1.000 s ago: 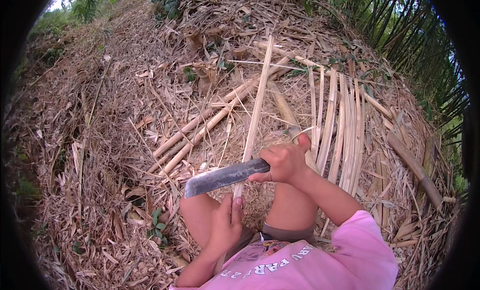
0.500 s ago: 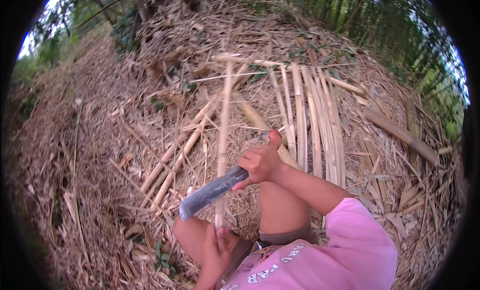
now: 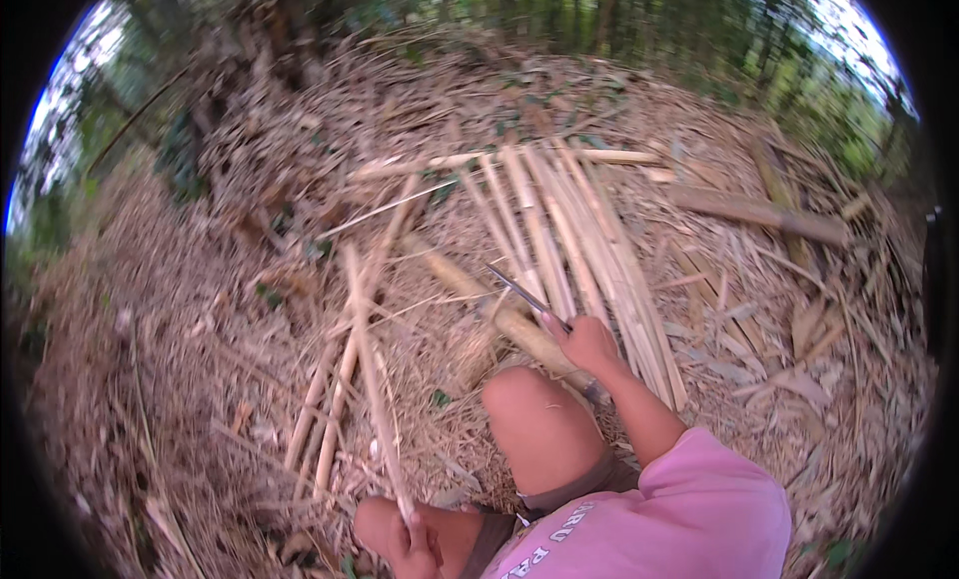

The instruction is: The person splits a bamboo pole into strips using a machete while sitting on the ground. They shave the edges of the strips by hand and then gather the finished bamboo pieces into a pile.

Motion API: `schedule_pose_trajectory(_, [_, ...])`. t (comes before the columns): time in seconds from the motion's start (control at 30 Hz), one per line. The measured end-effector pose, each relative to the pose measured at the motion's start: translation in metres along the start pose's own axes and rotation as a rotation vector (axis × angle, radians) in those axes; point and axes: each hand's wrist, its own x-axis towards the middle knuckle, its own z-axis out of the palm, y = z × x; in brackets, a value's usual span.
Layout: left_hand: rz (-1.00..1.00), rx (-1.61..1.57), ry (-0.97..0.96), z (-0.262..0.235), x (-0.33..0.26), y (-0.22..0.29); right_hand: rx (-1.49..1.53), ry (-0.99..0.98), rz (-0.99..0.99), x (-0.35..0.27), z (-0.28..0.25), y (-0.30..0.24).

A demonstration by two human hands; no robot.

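We hold a thin bamboo strip [image 3: 371, 371] by its lower end in our left hand [image 3: 416, 554], which sits between 6 and 7 o'clock, its fingers closed round the wood; from there the strip runs up and leans slightly toward 11 o'clock. At 4 o'clock our right hand [image 3: 589, 341] grips a knife [image 3: 524, 292], its blade seen almost edge-on, pointing toward 10 o'clock and well apart from the held strip. Below that hand in view, a thicker bamboo pole [image 3: 529, 336] slants from 10 toward 4 o'clock. Just beside it, we have a row of split strips [image 3: 538, 226] fanned from 12 round to 4 o'clock, their far ends near a crosswise pole [image 3: 430, 164]. More poles [image 3: 342, 379] lie at 8 o'clock, and a stout brown length [image 3: 754, 212] lies between 2 and 3. Our bare knees [image 3: 534, 409] are bent at 5 and 7 o'clock, over leaf-strewn ground [image 3: 180, 369]. The upper edge is blurred, with green growth [image 3: 649, 24] there.
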Motion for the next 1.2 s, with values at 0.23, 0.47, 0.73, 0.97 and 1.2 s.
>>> schedule_pose_trajectory(0.23, [0.090,0.034,-0.010,-0.010,0.043,-0.009,0.134,0.244,0.583,-0.046,0.005,0.177])
schedule_pose_trajectory(0.47, [0.157,0.057,0.037,0.029,0.075,0.067,0.327,0.276,0.859,-0.112,-0.009,0.239])
schedule_pose_trajectory(0.73, [0.152,0.063,-0.025,0.076,0.061,0.114,0.187,0.356,1.028,-0.150,0.022,0.283])
schedule_pose_trajectory(0.97, [0.071,0.081,-0.077,0.082,0.043,0.116,0.166,0.376,1.031,-0.161,0.052,0.301])
schedule_pose_trajectory(1.2, [0.085,0.092,-0.111,0.106,0.060,0.077,0.315,0.400,0.679,-0.129,0.026,0.245])
